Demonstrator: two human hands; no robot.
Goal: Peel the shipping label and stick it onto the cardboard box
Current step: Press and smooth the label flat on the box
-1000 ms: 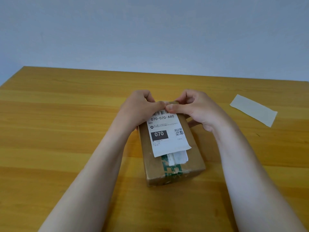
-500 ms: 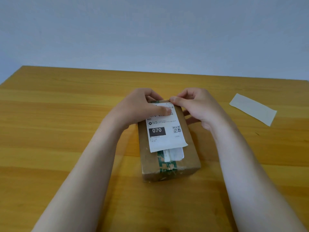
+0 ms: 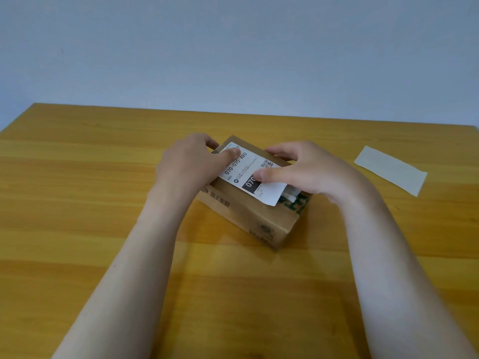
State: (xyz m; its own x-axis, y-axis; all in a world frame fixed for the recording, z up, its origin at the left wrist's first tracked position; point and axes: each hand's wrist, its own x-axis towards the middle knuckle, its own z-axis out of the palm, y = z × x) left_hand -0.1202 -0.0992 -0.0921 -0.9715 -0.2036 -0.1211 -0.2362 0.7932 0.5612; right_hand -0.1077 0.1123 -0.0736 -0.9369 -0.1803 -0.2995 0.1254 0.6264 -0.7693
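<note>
A small brown cardboard box (image 3: 256,224) lies on the wooden table, turned at an angle with one corner toward me. The white shipping label (image 3: 246,168), printed "070-070-A80" with a QR code, lies on the box's top face. My left hand (image 3: 189,167) grips the box's far left end, its thumb pressing on the label's far end. My right hand (image 3: 308,169) wraps the box's right side, its thumb pressing down on the label's middle. The label's near right corner lies over green-printed tape (image 3: 298,203).
A pale rectangular backing sheet (image 3: 390,170) lies flat on the table to the right of the box. The table's far edge (image 3: 233,114) meets a plain grey wall.
The box has turned counter-clockwise, from lengthwise to diagonal. My right thumb has slid from the label's far end down to its middle; my left thumb stays near the far end.
</note>
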